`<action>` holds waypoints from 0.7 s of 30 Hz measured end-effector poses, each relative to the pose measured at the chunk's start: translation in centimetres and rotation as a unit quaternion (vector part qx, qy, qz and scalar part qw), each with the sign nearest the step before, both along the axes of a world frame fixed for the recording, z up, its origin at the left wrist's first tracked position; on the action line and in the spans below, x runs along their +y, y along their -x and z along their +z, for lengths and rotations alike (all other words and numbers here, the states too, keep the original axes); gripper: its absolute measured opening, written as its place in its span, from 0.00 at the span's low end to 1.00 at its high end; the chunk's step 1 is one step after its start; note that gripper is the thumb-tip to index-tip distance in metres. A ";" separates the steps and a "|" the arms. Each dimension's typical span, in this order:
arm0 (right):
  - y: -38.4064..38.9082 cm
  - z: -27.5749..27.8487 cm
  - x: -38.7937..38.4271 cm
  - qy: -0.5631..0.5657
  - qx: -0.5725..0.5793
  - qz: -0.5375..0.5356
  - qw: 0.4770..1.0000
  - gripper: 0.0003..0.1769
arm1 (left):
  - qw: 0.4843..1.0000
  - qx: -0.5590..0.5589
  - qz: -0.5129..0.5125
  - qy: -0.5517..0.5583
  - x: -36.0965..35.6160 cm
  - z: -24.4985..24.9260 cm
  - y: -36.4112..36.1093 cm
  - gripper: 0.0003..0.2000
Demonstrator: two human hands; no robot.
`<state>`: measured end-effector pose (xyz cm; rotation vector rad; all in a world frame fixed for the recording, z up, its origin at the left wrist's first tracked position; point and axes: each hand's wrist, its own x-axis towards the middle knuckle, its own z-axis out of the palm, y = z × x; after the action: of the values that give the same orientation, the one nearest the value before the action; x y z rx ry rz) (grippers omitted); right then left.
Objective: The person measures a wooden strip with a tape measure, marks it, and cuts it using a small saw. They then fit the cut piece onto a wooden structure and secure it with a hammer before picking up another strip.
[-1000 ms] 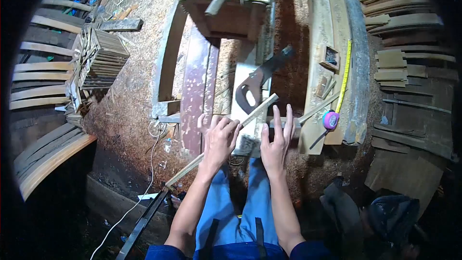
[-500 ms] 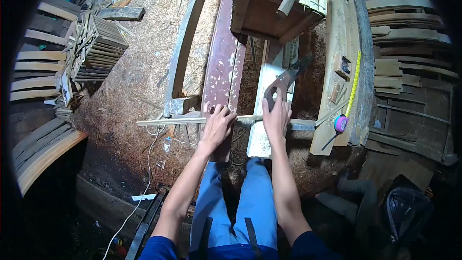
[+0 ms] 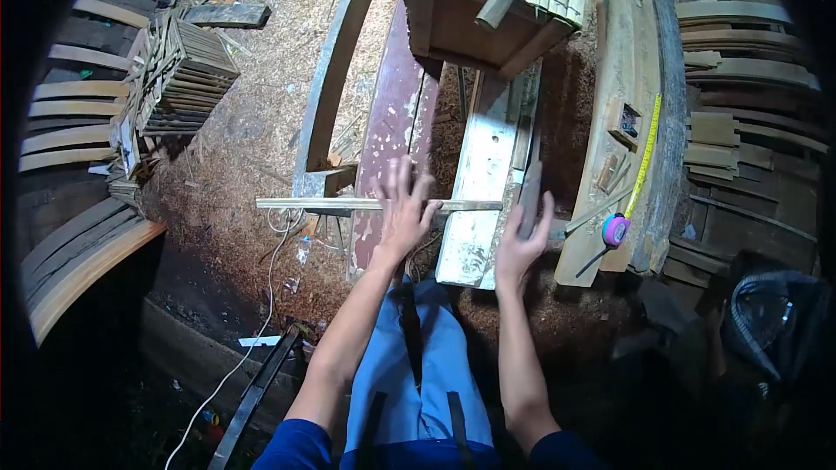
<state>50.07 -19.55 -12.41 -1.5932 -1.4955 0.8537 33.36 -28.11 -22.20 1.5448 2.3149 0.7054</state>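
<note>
Thin wooden strips (image 3: pixel 326 204) lie crosswise over the maroon plank (image 3: pixel 394 135) and the white-painted plank (image 3: pixel 475 239). My left hand (image 3: pixel 403 216), blurred, is over the strips with its fingers spread. Right of the strips' end, my right hand (image 3: pixel 521 252) has its thumb and fingers apart. A dark, blurred saw (image 3: pixel 531 196) stands out between and beyond those fingers; whether they touch it cannot be made out.
A slatted wooden box (image 3: pixel 461 26) stands ahead on the planks. To the right are a tape measure (image 3: pixel 615 229) with its yellow blade out and a wide board (image 3: pixel 623 61). Stacked slats (image 3: pixel 200 78) are at left. A person (image 3: pixel 714 339) is dimly visible lower right.
The saw has moved off the white-painted plank to the right. My right hand has shifted right and down, off the strips, its fingers spreading. My left hand's fingers have lifted and spread.
</note>
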 end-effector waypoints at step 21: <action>-1.4 -4.4 -16.2 0.044 0.048 0.118 0.991 0.28 | 0.982 -0.028 0.050 0.179 -0.8 -1.2 0.2 0.52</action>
<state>51.49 -35.76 -16.76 -1.4329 -1.6187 1.1270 33.17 -28.89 -23.36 1.2413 2.3319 0.3224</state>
